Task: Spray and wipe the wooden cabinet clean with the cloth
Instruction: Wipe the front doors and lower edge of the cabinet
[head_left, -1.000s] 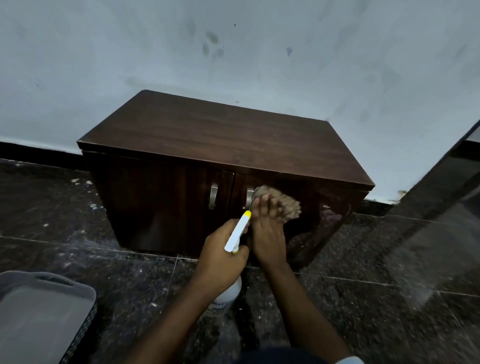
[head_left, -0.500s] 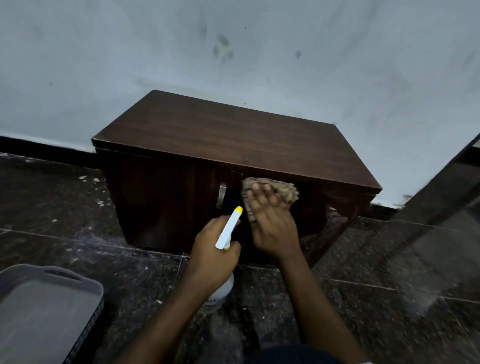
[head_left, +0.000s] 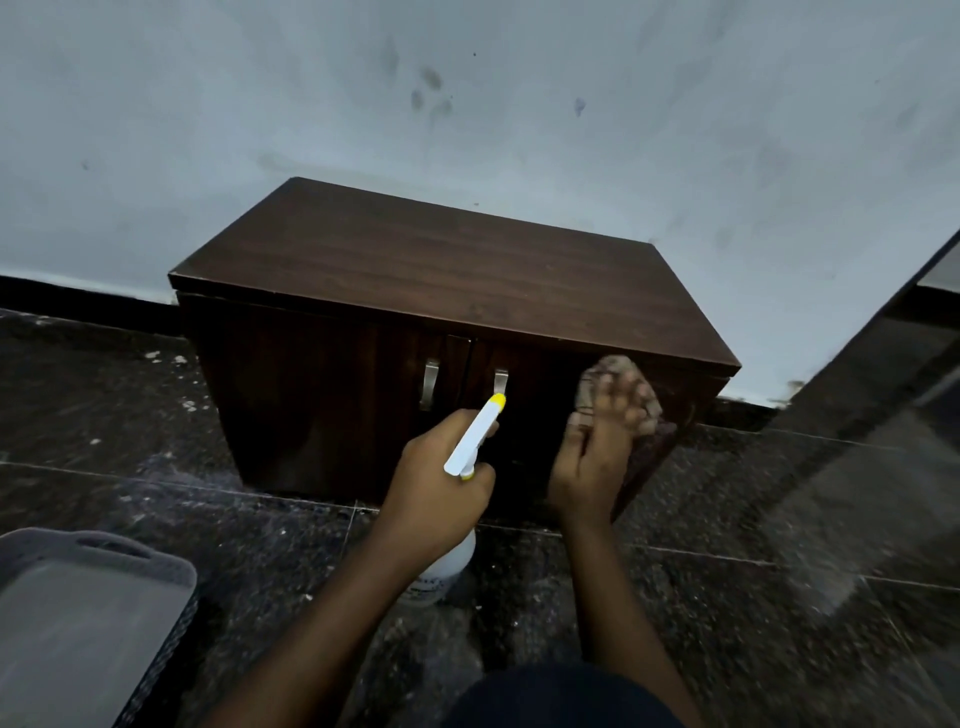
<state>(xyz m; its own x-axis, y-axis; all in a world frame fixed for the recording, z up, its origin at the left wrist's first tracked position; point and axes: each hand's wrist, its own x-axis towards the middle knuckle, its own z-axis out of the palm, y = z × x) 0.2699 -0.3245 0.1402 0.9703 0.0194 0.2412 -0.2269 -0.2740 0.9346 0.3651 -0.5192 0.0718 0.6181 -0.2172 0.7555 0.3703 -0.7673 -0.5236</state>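
A low dark wooden cabinet (head_left: 441, 270) with two doors and metal handles stands against the wall. My right hand (head_left: 597, 452) presses a beige cloth (head_left: 597, 379) flat against the upper right part of the right door, fingers spread over it. My left hand (head_left: 436, 488) grips a white spray bottle (head_left: 475, 436) with a yellow nozzle tip, held in front of the doors' middle, its nozzle pointing towards the right handle (head_left: 500, 382). The bottle's body hangs below my fist.
A grey plastic basket (head_left: 171, 571) sits on the dark speckled floor at the lower left. A glossy dark panel (head_left: 883, 415) rises at the right. The pale wall behind carries smudges. My knee shows at the bottom edge.
My right hand has slid the cloth rightwards across the right door, from beside the handle to near the door's right edge. The left hand keeps holding the bottle in about the same place.
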